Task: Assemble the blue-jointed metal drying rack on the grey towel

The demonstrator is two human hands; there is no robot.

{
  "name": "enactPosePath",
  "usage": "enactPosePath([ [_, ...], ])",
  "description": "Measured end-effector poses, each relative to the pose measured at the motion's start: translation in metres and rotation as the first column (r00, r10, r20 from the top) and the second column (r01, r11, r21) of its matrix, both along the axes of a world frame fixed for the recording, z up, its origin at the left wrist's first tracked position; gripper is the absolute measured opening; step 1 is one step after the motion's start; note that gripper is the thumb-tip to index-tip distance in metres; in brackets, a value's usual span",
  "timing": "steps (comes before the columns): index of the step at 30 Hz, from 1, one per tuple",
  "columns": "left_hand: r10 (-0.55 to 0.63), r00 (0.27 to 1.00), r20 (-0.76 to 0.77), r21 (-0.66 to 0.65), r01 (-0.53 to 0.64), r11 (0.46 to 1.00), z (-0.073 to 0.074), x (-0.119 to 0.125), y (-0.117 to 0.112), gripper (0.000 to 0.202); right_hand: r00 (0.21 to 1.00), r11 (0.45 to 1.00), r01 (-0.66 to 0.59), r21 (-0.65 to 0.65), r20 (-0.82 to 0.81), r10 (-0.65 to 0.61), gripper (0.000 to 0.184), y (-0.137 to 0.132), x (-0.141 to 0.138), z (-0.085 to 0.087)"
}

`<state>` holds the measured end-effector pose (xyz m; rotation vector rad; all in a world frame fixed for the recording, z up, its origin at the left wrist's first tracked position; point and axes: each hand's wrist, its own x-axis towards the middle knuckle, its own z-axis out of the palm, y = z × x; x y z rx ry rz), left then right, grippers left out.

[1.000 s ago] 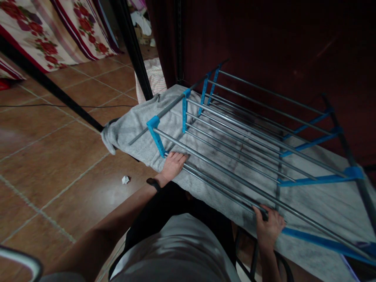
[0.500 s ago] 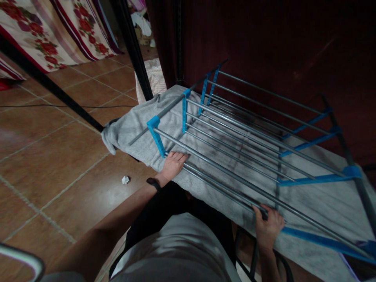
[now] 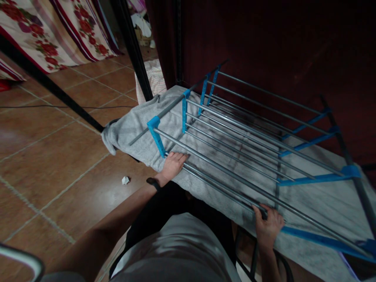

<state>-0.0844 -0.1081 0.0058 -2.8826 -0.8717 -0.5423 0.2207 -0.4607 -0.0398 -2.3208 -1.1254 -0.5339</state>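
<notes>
A rack of grey metal tubes [image 3: 217, 159] with blue plastic brackets [image 3: 158, 135] lies across a light grey cloth [image 3: 132, 127]. My left hand [image 3: 174, 164] is closed over the rack's near pair of thin tubes, close to the front left bracket. Farther right along those same tubes, my right hand [image 3: 268, 224] grips them near the front right blue bracket [image 3: 320, 239]. The fingertips of both hands are partly hidden behind the tubes. Longer side poles [image 3: 173, 103] run through the brackets at either end.
A dark red panel [image 3: 264, 47] stands behind the rack. Black metal posts [image 3: 131, 47] rise on the left. On the tiled floor [image 3: 73, 164] lie a crumpled white scrap [image 3: 125, 180] and a thin black cable [image 3: 64, 106]. A flowered curtain [image 3: 49, 35] hangs at the back left.
Both hands keep their hold in the same places. The rack's right end has shifted very slightly to the left; otherwise everything looks the same.
</notes>
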Motion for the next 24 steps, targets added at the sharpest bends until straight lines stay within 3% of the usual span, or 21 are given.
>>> enactPosePath([
  [24, -0.010, 1.000, 0.002, -0.055, 0.010, 0.998, -0.0024, 0.0000, 0.0028, 0.026, 0.999, 0.996, -0.039, -0.083, 0.028, 0.041, 0.062, -0.0041, 0.0033, -0.0039],
])
